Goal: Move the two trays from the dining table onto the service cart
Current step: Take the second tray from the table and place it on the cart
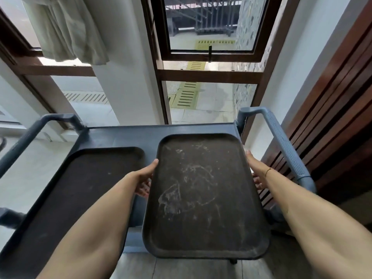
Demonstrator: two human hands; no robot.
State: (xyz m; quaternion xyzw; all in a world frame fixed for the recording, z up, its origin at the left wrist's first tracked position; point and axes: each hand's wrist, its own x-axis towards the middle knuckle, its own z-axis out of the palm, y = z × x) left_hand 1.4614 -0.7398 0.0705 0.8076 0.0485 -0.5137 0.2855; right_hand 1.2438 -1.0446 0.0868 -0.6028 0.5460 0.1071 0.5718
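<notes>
A dark scuffed tray (203, 196) is held over the right half of the grey service cart (128, 133), its near end sticking out past the cart's front edge. My left hand (146, 178) grips its left rim, thumb on top and fingers under. My right hand (256, 172) grips the right rim the same way. A second dark tray (80, 188) lies flat on the left half of the cart's top shelf, partly hidden by my left forearm.
The cart has a grey handle on the left (30, 133) and a ribbed one on the right (285, 146). Behind it stand a white pillar (124, 77) and tall brown-framed windows (209, 73). A slatted wooden panel (332, 117) runs close along the right.
</notes>
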